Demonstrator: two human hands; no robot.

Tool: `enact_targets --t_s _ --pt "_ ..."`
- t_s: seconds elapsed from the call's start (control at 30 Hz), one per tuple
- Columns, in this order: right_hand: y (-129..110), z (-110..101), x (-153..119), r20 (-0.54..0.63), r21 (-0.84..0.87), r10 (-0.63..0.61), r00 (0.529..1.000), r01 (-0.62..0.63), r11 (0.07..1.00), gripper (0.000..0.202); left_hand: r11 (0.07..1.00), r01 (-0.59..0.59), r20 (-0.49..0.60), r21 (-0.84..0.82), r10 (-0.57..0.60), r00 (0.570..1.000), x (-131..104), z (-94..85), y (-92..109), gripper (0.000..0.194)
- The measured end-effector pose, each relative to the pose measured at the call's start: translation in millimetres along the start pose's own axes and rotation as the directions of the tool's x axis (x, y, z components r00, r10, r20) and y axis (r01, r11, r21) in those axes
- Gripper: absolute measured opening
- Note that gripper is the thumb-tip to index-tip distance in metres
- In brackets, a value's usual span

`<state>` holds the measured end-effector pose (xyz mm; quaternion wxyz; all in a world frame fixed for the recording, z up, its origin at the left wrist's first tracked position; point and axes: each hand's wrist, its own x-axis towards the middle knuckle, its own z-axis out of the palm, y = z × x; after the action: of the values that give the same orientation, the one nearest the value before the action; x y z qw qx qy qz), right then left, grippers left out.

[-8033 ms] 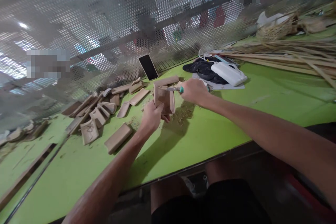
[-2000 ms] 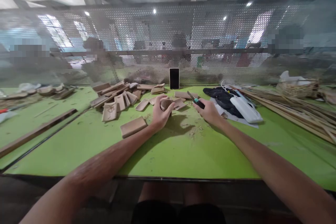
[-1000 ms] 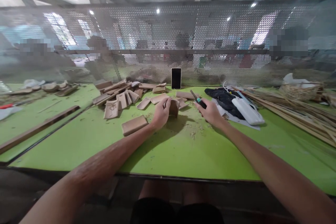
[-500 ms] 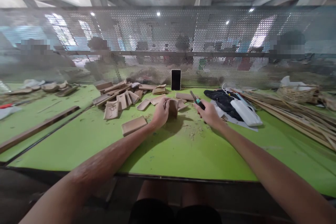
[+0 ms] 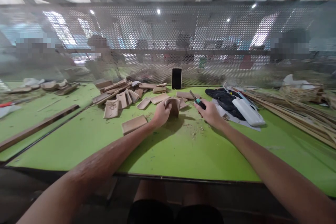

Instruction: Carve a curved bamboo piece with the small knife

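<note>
Held piece [image 5: 175,107] left of knife [image 5: 197,100], phone [image 5: 176,78] behind, strips [image 5: 288,113] far right.

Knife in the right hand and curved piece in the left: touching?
Apart: the head view shows green tabletop between the knife and the curved piece.

No lettering, label, brand, number or sign can be read anywhere in view.

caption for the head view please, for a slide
Left hand grips a curved brown piece, right hand a bladed tool, with shavings on the green table.
</note>
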<state>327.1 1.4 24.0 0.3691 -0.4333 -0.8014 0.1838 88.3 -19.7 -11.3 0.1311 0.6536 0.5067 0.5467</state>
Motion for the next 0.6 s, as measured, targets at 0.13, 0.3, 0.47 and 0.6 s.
enact_targets --t_s 0.13,0.3,0.47,0.6 --pt "3.6 2.4 2.2 -0.048 -0.016 0.01 0.999 -0.011 1.0 0.031 1.0 0.025 0.025 0.004 -0.025 0.999 -1.1 1.3 -3.7 0.021" --pt "5.4 4.1 2.8 -0.04 0.02 0.013 0.999 -0.012 1.0 0.029 0.995 -0.018 0.02 0.096 0.016 1.0 -4.2 0.8 2.8 0.021" --pt "5.1 4.2 2.2 -0.002 0.099 0.02 1.0 -0.02 0.995 0.03 0.988 -0.105 0.098 0.114 0.094 0.991 2.0 -5.7 4.3 0.027" --pt "3.5 4.5 2.5 0.031 0.207 0.03 0.999 -0.036 0.978 0.033 0.957 -0.256 0.284 0.135 0.21 0.936 14.5 -22.1 4.6 0.027"
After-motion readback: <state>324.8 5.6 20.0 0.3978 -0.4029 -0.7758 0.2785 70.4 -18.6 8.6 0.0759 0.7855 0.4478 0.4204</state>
